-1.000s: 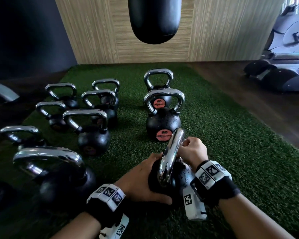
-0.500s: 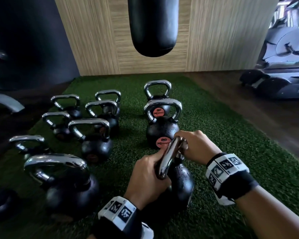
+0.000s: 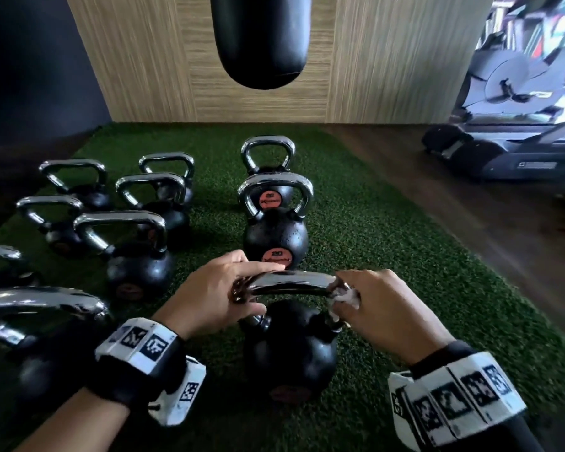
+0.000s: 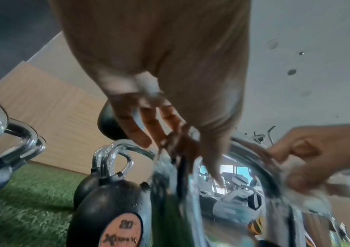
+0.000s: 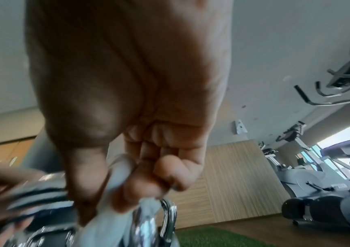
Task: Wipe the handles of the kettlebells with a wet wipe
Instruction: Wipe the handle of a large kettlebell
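Kettlebell handle (image 3: 291,282) sits near me on the grass mat (image 3: 388,256). My left hand (image 3: 209,295) grips one end. My right hand (image 3: 382,308) pinches the wet wipe (image 3: 346,296). I should rub all around, slowly.

Orange kettlebell badge (image 4: 120,232) reads "20".

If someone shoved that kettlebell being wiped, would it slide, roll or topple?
Probably none easily: the kettlebell looks like solid iron, likely heavy, and stands on grippy turf. Its round body might rock. The chrome handle, wiped with the wet wipe, is likely slick.
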A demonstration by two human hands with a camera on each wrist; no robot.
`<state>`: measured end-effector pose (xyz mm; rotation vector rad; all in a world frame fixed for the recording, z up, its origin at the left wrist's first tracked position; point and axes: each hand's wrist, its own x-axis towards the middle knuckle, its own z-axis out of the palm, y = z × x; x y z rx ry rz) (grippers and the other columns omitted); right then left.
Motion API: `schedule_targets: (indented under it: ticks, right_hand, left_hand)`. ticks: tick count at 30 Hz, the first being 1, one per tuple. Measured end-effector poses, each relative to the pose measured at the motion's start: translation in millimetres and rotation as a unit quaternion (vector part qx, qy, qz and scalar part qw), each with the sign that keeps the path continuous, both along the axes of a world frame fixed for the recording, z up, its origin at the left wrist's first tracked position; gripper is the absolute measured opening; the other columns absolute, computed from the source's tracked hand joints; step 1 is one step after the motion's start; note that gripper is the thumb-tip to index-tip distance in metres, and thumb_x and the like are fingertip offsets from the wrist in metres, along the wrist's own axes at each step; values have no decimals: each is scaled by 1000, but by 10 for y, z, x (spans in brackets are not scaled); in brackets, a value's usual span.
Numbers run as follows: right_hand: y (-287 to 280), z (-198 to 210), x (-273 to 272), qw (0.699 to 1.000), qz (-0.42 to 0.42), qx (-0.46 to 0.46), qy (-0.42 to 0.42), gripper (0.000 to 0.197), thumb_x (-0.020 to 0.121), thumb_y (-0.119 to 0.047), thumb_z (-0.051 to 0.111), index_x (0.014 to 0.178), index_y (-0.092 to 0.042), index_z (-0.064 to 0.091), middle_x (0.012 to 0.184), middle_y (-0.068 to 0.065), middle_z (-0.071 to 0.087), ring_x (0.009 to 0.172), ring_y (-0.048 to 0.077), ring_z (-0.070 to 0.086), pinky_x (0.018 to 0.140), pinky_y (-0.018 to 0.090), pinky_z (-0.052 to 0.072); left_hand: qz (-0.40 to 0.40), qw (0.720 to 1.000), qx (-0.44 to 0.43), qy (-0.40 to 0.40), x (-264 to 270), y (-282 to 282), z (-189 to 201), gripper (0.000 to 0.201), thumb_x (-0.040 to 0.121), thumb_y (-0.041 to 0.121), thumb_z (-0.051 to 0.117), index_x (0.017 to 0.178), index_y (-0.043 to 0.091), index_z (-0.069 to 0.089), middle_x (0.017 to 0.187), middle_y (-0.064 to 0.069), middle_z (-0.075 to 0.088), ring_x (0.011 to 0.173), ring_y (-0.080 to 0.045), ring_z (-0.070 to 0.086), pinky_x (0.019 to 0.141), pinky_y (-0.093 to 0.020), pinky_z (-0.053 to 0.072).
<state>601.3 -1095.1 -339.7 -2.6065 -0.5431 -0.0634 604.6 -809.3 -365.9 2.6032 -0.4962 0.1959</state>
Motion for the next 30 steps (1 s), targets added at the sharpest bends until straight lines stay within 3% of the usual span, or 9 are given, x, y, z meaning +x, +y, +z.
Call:
schedule_targets:
  ticks: [4,7,11,14,18,21,27,29,30]
  right_hand:
    - [-161,196,133,997,19,76,24,19,85,-40,72,103,-37,68,71,-16,68,63,-2,60,56,14,45]
    - [-131,367,322,990,-8,144,12,17,83,-37,74,93,-34,61,69,-18,64,53,0,51,50,13,40]
    - [30,628,661,983,-24,182,2,19,81,-30,75,87,-29,56,63,-9,63,51,2,48,49,18,40]
    - [144,864,924,983,-24,180,-7,17,78,-27,77,84,-29,61,67,-8,65,57,2,52,54,18,43]
    - [288,1097,1306,984,-15,177,-19,12,77,-25,77,85,-29,69,67,-13,66,64,-3,58,56,10,42]
    - [439,1168,1628,991,3,133,-21,12,80,-23,75,92,-26,74,74,-11,67,66,0,58,59,6,40]
    - [729,1046,2292,993,5,113,-16,30,83,-29,75,110,-27,64,66,-9,58,58,0,51,56,14,39]
    - [819,978,2516,994,-10,111,-13,29,81,-30,77,103,-25,60,66,-4,60,56,6,51,55,19,40]
    - [876,945,2635,994,-12,105,-12,28,80,-30,78,99,-25,60,66,-3,62,57,7,53,55,21,41]
  left_hand:
    - [-35,987,-156,15,256,174,233,47,79,76,68,120,54,69,104,15,68,94,-6,69,78,-8,49]
    - [20,988,-150,3,585,281,537,30,81,65,72,106,48,75,99,14,72,82,-8,70,73,-15,53]
    - [101,994,-49,16,1198,406,1047,13,80,44,82,91,46,76,83,27,71,69,2,67,68,-19,49]
    - [115,991,39,57,1617,450,1412,10,78,48,80,86,46,75,77,28,71,72,7,66,73,-23,52]
    - [122,965,198,118,2020,507,1591,31,70,60,74,96,45,71,86,26,70,87,-3,67,83,-28,56]
    - [147,958,199,143,2179,610,1382,48,67,58,78,110,40,68,93,23,67,93,-7,66,88,-29,55]
    - [197,946,79,245,2334,666,217,109,62,72,82,148,19,45,146,-3,53,135,-19,52,110,-29,42]
    - [207,936,-14,284,2459,616,-148,112,57,76,83,149,24,45,148,0,53,137,-18,50,109,-25,40]
    - [202,931,-66,296,2527,593,-301,104,55,77,83,144,34,49,141,9,58,134,-14,53,103,-17,40]
